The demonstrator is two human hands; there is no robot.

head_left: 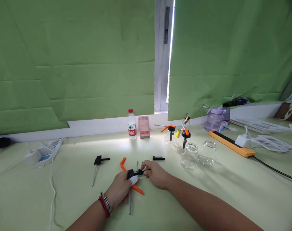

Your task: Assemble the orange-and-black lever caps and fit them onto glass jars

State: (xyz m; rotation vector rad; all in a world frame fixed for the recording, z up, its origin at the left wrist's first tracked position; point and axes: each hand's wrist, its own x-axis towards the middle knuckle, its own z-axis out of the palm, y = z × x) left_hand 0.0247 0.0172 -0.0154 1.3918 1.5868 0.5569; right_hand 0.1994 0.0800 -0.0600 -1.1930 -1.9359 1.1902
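Note:
My left hand [119,189], with a white wrap on one finger and bracelets at the wrist, grips a black device with orange handles [137,190]. A thin metal rod [129,205] points from it toward me. My right hand [155,173] pinches the black end piece [141,172] on the device's right side, and a small metal pin [137,165] stands up beside the fingertips. Just behind that hand lies a small black part with a spring [158,158]. To the left rests a black piece with a metal rod [97,162], apart from both hands.
Behind stand a water bottle [131,126] and a blurred pink box [144,126]. On the right are clear jars [189,157], some holding orange-and-black devices [185,134], a purple bottle [214,118] and an orange power strip [231,144]. A white power strip [46,155] trails cable at left.

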